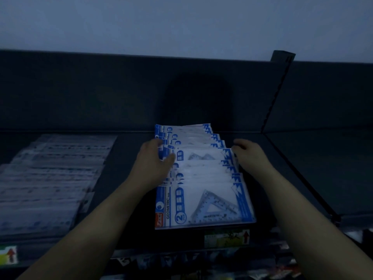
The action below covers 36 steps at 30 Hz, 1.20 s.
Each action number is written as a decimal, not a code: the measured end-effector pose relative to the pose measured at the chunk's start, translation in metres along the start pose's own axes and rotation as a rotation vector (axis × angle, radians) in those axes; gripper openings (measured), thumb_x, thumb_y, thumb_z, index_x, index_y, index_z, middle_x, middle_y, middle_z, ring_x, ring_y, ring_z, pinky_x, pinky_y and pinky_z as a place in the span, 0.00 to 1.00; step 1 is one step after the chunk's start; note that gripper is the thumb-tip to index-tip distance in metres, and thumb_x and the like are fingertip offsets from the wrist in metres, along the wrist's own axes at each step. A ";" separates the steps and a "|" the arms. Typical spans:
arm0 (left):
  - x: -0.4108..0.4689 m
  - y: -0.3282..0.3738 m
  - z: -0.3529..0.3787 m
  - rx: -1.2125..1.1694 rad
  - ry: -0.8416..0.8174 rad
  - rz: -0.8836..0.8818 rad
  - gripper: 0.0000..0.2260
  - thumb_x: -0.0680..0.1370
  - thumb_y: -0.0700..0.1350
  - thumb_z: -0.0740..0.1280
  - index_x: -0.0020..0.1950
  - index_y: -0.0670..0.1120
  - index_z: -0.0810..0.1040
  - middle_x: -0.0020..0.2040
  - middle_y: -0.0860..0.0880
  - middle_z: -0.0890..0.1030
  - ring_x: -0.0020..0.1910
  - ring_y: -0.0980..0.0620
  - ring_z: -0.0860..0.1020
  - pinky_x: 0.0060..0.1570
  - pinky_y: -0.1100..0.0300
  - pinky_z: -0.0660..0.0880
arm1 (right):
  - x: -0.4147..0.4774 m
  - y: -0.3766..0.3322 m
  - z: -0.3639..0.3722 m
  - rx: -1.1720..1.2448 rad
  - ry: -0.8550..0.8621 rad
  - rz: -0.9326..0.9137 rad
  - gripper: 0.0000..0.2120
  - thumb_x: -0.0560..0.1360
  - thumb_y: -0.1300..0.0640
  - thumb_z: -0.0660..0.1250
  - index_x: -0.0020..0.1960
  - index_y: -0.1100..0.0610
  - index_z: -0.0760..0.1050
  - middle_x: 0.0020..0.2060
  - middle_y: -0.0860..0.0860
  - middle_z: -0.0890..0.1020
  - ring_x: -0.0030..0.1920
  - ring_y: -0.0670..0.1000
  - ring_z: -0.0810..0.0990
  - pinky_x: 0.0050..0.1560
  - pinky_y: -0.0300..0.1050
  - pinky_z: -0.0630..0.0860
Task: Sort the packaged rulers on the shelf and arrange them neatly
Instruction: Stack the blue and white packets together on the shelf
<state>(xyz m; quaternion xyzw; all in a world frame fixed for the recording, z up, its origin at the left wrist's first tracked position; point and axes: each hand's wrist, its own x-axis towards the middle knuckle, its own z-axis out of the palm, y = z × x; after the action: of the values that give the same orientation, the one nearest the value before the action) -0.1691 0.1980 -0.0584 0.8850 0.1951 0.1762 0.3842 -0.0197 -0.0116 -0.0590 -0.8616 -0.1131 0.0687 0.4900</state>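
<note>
1. Head view: ruler packs (203, 174) lie overlapped on the shelf (121, 150); my left grip (153, 158) clasps their left edges, my right grip (247, 152) curls onto the right edge.
2. Slick sleeves may slide and fan crooked if I squeeze unevenly.

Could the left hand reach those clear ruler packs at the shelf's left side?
Probably yes: the left hand holds the blue-and-white packs, and only bare shelf separates it from the clear ruler packs.

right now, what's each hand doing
left hand: grips packaged rulers, left edge
right hand: curled at their right edge, grip cannot be told
</note>
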 end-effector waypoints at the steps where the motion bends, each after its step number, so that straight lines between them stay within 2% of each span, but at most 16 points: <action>1: 0.008 0.000 0.001 -0.107 -0.010 -0.063 0.20 0.78 0.53 0.65 0.67 0.48 0.68 0.63 0.51 0.69 0.61 0.52 0.71 0.58 0.59 0.69 | 0.003 -0.001 0.002 0.049 -0.010 0.009 0.23 0.79 0.55 0.60 0.73 0.58 0.65 0.69 0.53 0.71 0.65 0.52 0.72 0.58 0.38 0.66; 3: 0.026 -0.003 0.007 -0.159 -0.021 -0.121 0.28 0.74 0.62 0.64 0.69 0.50 0.66 0.65 0.49 0.71 0.62 0.49 0.73 0.65 0.49 0.70 | 0.009 -0.004 0.009 0.054 -0.053 0.002 0.26 0.79 0.53 0.58 0.76 0.57 0.59 0.73 0.53 0.65 0.69 0.52 0.67 0.60 0.37 0.62; 5: 0.046 -0.015 0.017 -0.068 -0.030 -0.125 0.37 0.67 0.69 0.60 0.71 0.51 0.64 0.68 0.49 0.72 0.65 0.47 0.72 0.69 0.42 0.64 | 0.017 -0.007 0.015 0.050 -0.083 -0.004 0.27 0.80 0.52 0.58 0.76 0.58 0.58 0.74 0.53 0.64 0.70 0.52 0.66 0.63 0.39 0.62; 8: 0.077 -0.036 0.033 -0.016 -0.043 -0.117 0.40 0.65 0.68 0.57 0.72 0.48 0.65 0.68 0.45 0.72 0.66 0.45 0.71 0.69 0.41 0.64 | 0.029 -0.012 0.022 0.065 -0.105 -0.020 0.26 0.79 0.53 0.60 0.74 0.59 0.62 0.71 0.54 0.68 0.68 0.53 0.70 0.68 0.44 0.65; 10: 0.088 -0.038 0.037 -0.030 -0.046 -0.109 0.36 0.67 0.65 0.58 0.68 0.45 0.69 0.65 0.43 0.74 0.63 0.44 0.73 0.66 0.41 0.68 | 0.038 -0.012 0.025 0.077 -0.130 -0.028 0.24 0.78 0.54 0.62 0.73 0.58 0.65 0.69 0.54 0.71 0.65 0.52 0.73 0.67 0.47 0.69; 13: 0.080 -0.019 0.036 0.018 -0.058 -0.093 0.21 0.75 0.52 0.61 0.61 0.39 0.73 0.61 0.41 0.74 0.60 0.44 0.73 0.63 0.46 0.71 | 0.045 -0.011 0.028 0.095 -0.162 -0.032 0.21 0.78 0.57 0.64 0.70 0.58 0.69 0.65 0.52 0.75 0.60 0.50 0.76 0.60 0.42 0.72; 15: 0.079 -0.013 0.044 0.038 -0.043 -0.062 0.15 0.78 0.46 0.61 0.58 0.37 0.73 0.59 0.39 0.72 0.59 0.43 0.72 0.62 0.48 0.71 | 0.052 -0.006 0.028 0.099 -0.135 -0.041 0.22 0.77 0.59 0.65 0.70 0.59 0.69 0.66 0.53 0.74 0.61 0.51 0.75 0.60 0.41 0.71; 18: 0.081 -0.008 0.056 0.065 -0.028 -0.010 0.15 0.79 0.45 0.61 0.59 0.36 0.72 0.62 0.37 0.71 0.60 0.40 0.70 0.62 0.46 0.69 | 0.059 0.001 0.023 0.114 -0.101 -0.050 0.22 0.77 0.61 0.64 0.70 0.61 0.69 0.66 0.54 0.74 0.62 0.51 0.75 0.60 0.40 0.69; 21: 0.082 -0.004 0.059 0.042 -0.031 -0.015 0.15 0.78 0.45 0.61 0.58 0.35 0.72 0.60 0.37 0.73 0.58 0.39 0.72 0.61 0.46 0.71 | 0.062 0.005 0.016 0.137 -0.100 -0.031 0.21 0.77 0.62 0.63 0.70 0.60 0.69 0.66 0.54 0.75 0.60 0.50 0.76 0.58 0.41 0.71; 22: 0.082 -0.003 0.060 0.023 -0.029 -0.003 0.14 0.79 0.44 0.61 0.58 0.35 0.72 0.59 0.38 0.73 0.58 0.41 0.73 0.61 0.48 0.71 | 0.061 0.006 0.015 0.142 -0.100 -0.029 0.21 0.77 0.62 0.63 0.70 0.60 0.69 0.66 0.54 0.75 0.59 0.51 0.76 0.58 0.42 0.72; 24: 0.076 0.006 0.054 -0.078 -0.037 -0.006 0.11 0.81 0.42 0.60 0.60 0.38 0.72 0.59 0.45 0.72 0.58 0.48 0.72 0.59 0.61 0.69 | 0.058 0.005 0.012 0.152 -0.105 -0.029 0.20 0.78 0.63 0.62 0.69 0.61 0.70 0.65 0.56 0.75 0.57 0.51 0.77 0.57 0.42 0.72; 26: 0.067 0.017 0.042 -0.213 -0.062 -0.053 0.09 0.82 0.42 0.58 0.62 0.45 0.69 0.58 0.50 0.67 0.56 0.54 0.69 0.56 0.68 0.66 | 0.051 0.003 0.006 0.165 -0.117 -0.004 0.20 0.78 0.60 0.62 0.70 0.61 0.69 0.65 0.56 0.75 0.56 0.50 0.76 0.55 0.41 0.71; 28: 0.059 0.021 0.029 -0.231 -0.080 -0.073 0.10 0.83 0.46 0.57 0.63 0.46 0.68 0.62 0.52 0.65 0.58 0.55 0.68 0.61 0.64 0.66 | 0.042 0.004 -0.004 0.126 -0.113 0.031 0.25 0.78 0.54 0.63 0.73 0.60 0.65 0.69 0.54 0.71 0.62 0.51 0.74 0.56 0.40 0.67; 31: 0.033 0.023 0.005 -0.120 -0.154 -0.007 0.24 0.80 0.53 0.62 0.75 0.48 0.63 0.72 0.53 0.62 0.66 0.57 0.64 0.61 0.66 0.61 | 0.014 0.003 -0.020 -0.019 -0.162 -0.004 0.30 0.77 0.50 0.64 0.75 0.57 0.60 0.71 0.50 0.68 0.66 0.50 0.71 0.57 0.37 0.66; 34: -0.005 0.023 -0.004 0.020 -0.358 0.065 0.39 0.70 0.63 0.68 0.77 0.56 0.55 0.78 0.57 0.50 0.75 0.56 0.55 0.71 0.59 0.58 | -0.019 0.002 -0.030 -0.015 -0.300 -0.029 0.27 0.76 0.53 0.67 0.73 0.51 0.62 0.59 0.41 0.70 0.54 0.42 0.73 0.50 0.31 0.68; 36: -0.026 0.019 0.003 0.086 -0.445 0.045 0.46 0.67 0.64 0.71 0.78 0.57 0.49 0.78 0.59 0.42 0.77 0.55 0.49 0.74 0.53 0.56 | -0.036 0.004 -0.033 0.056 -0.353 -0.016 0.20 0.76 0.55 0.67 0.65 0.46 0.66 0.56 0.39 0.74 0.47 0.37 0.76 0.44 0.29 0.71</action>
<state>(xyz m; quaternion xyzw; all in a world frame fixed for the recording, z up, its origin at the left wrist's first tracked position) -0.1863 0.1714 -0.0504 0.9217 0.0933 -0.0234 0.3757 -0.0463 -0.0505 -0.0458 -0.8211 -0.2023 0.2184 0.4870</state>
